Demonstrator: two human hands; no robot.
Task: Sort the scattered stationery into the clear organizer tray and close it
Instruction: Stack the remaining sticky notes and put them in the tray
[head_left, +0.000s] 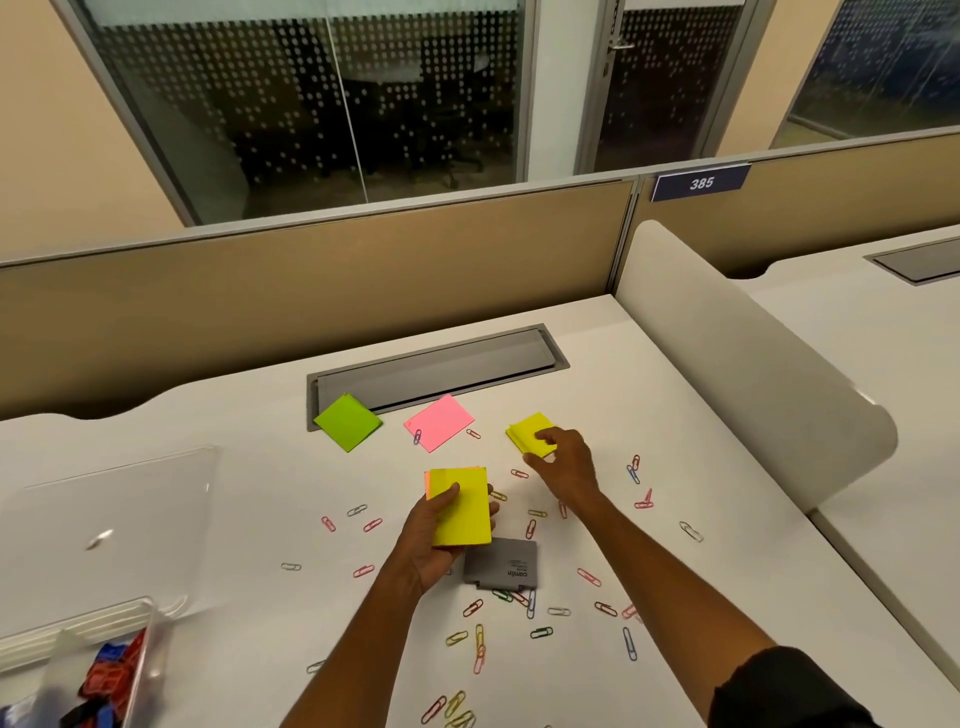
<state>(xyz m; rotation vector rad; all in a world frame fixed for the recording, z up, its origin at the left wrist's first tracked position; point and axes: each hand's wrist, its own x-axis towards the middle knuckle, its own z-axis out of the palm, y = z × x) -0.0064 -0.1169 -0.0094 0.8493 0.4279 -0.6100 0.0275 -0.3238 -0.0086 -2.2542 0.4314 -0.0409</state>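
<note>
The left hand grips a stack of yellow sticky notes, thumb curled over its top. The right hand pinches another yellow pad lying on the desk. The clear organizer tray sits well off to the left hand's outer side, with paper clips scattered near both forearms.

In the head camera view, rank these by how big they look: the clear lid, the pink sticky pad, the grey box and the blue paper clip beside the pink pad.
1. Clear plastic lid, by far the largest.
2. Pink square sticky pad and grey flat box: alike; the box lies nearer and is partly hidden, so unranked.
3. Blue paper clip, smallest.
</note>
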